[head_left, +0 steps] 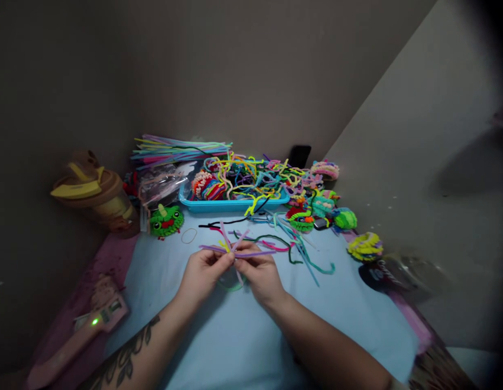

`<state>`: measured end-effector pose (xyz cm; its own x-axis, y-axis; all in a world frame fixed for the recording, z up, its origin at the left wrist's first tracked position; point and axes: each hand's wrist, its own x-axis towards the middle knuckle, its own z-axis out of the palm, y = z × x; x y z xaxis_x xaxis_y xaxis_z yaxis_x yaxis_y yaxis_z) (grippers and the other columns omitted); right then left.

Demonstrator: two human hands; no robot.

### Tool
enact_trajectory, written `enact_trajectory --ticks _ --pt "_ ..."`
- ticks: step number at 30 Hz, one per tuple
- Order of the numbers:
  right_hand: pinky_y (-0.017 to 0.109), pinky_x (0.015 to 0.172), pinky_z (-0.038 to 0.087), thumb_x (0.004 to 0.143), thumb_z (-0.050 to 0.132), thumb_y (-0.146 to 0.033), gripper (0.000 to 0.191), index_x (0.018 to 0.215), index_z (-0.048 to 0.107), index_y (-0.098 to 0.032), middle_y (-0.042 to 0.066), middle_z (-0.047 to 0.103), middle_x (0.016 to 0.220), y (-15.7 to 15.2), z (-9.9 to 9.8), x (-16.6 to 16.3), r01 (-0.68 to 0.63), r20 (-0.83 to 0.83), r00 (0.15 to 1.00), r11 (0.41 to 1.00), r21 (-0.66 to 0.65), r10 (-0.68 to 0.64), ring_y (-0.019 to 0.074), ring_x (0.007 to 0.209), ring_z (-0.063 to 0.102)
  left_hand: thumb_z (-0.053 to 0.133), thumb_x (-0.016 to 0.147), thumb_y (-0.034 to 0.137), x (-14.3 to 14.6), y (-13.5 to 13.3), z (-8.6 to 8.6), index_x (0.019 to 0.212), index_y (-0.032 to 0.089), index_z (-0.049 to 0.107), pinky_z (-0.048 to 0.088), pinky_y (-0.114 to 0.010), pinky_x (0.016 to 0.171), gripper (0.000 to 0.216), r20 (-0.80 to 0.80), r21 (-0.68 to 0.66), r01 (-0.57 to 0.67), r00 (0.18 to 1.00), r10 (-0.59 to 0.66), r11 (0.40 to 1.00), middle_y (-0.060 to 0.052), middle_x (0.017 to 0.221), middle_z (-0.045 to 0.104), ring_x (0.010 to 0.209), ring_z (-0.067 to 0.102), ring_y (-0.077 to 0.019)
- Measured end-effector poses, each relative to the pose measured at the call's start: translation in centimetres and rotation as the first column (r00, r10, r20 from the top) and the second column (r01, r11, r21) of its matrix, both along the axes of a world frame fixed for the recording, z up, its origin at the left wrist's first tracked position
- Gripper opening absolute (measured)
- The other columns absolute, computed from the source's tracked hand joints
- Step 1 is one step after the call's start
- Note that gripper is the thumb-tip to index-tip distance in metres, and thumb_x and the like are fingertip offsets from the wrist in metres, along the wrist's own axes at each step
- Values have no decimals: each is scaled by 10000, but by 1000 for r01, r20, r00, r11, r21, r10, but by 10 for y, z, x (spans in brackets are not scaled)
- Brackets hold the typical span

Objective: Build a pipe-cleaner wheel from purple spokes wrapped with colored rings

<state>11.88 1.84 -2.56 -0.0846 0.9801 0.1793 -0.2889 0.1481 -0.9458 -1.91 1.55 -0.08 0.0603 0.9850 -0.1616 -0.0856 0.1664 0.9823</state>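
Over the middle of the light blue cloth, my left hand (206, 270) and my right hand (259, 271) meet, both closed on a bundle of crossed pipe cleaners (255, 253). Purple, lilac and pink stems stick out from the crossing in several directions, with a bit of yellow near the left fingers. A pale green loop (231, 288) hangs below the hands. Both thumbs press at the crossing; the fingertips behind it are hidden. Just beyond my hands lie loose dark green and magenta pipe cleaners (278, 247).
A blue tray (235, 206) heaped with tangled pipe cleaners stands at the back. Beside it sit a green fuzzy figure (166, 221), a bundle of straight stems (182, 149) and a lidded cup (109, 200). A pink device with a green light (101, 319) is at left; a yellow coil (365, 246) at right.
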Motion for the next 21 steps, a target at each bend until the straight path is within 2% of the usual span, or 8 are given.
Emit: enact_trajectory --ticks 6,11,15,18,21 --pt "378 855 489 676 756 -306 151 825 741 -287 38 621 1043 0 -7 -3 -57 -37 998 996 -70 54 203 949 593 733 633 408 0 2 0 624 125 632 363 -209 488 300 14 3 -76 997 76 997 10 532 590 493 480 -98" --pt "365 870 475 658 762 -356 193 822 737 -257 47 586 1074 1 -6 -3 -109 -73 992 988 -105 102 213 979 570 753 620 366 0 2 0 749 126 680 460 -257 644 282 122 6 -39 992 37 999 -41 695 686 649 590 -149" --pt "340 828 478 699 732 -339 148 823 724 -259 33 590 962 4 -2 -1 -100 -24 995 993 -65 99 183 900 571 727 654 348 0 -1 -3 671 131 684 432 -233 574 221 -14 60 -105 994 106 993 -20 619 666 574 558 -128" --pt "337 832 465 716 724 -292 52 740 723 -246 29 605 850 6 -2 0 -32 45 999 999 18 31 183 892 567 698 683 331 0 -3 -2 647 141 696 421 -229 555 194 -153 144 -103 980 125 984 -14 597 662 560 551 -130" --pt "328 810 464 710 729 -253 21 708 709 -248 18 615 815 6 -5 0 22 59 998 999 35 -24 172 850 574 680 697 310 1 -6 1 655 151 712 418 -229 538 167 -257 212 -102 954 156 972 -14 591 671 548 554 -136"
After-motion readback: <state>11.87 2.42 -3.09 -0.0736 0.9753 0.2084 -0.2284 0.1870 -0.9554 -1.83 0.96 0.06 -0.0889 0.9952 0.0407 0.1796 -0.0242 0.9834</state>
